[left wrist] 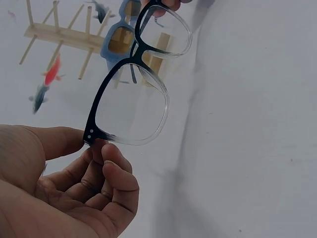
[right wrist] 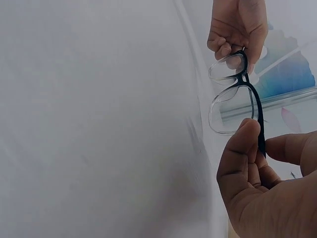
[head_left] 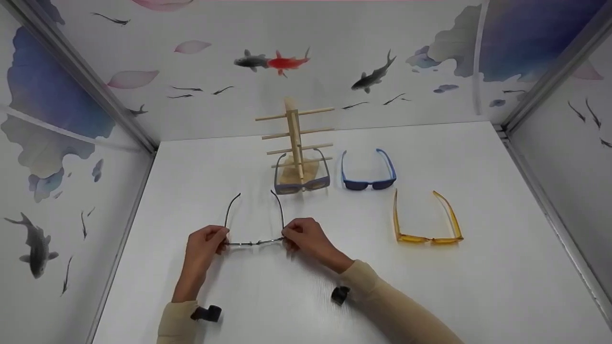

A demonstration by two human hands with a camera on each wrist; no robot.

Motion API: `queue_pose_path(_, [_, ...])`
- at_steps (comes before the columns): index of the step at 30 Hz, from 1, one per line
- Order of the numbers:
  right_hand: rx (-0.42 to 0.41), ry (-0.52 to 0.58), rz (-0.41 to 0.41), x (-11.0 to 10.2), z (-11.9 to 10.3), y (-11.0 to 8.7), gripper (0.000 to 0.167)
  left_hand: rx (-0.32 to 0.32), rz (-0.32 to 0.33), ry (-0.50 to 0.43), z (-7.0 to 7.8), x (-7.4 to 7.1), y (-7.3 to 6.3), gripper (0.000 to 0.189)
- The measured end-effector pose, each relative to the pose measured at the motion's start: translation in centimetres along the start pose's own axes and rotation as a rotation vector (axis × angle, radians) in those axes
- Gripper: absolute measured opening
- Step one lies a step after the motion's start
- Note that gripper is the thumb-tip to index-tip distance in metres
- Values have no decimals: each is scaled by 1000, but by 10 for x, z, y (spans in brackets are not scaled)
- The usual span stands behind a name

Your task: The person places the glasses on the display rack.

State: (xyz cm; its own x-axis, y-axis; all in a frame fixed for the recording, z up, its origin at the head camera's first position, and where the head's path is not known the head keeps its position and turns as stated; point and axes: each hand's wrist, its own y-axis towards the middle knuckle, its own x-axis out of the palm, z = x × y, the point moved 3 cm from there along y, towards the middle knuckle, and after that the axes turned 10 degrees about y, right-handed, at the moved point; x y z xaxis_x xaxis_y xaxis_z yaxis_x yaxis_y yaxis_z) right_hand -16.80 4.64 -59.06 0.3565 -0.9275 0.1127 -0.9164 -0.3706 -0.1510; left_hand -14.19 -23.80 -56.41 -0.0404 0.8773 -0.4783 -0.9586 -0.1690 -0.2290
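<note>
Both hands hold one pair of eyeglasses (head_left: 252,244), black along the top of the frame and fading to clear below. My left hand (head_left: 203,248) pinches the left hinge corner between thumb and fingers; in the left wrist view that thumb presses beside two small rivets. At the other corner my right hand (head_left: 311,241) pinches the frame the same way. The temples are unfolded and point away toward the stand. Clear lenses (left wrist: 131,101) face the left wrist camera, and the right wrist view shows the glasses (right wrist: 237,87) stretched between the two hands.
Behind the hands stands a wooden rack (head_left: 294,138) with several crossbars; grey-blue glasses (head_left: 302,186) hang low on it. To its right lie blue sunglasses (head_left: 368,184), then yellow glasses (head_left: 430,239) nearer on the white table (head_left: 478,296). Printed panels (head_left: 325,28) wall the table in.
</note>
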Motion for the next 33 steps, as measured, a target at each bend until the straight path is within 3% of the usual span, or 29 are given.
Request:
queue_pose_path(10, [5, 33, -8, 6, -9, 1, 27, -17, 10, -4, 5, -10, -4, 26])
queue_pose_path(18, [-21, 28, -25, 9, -19, 0, 27, 38, 15, -19, 12, -18, -10, 26])
queue_pose_path(33, [-65, -17, -29, 1, -37, -9, 18, 43, -14, -30, 23, -17, -15, 26])
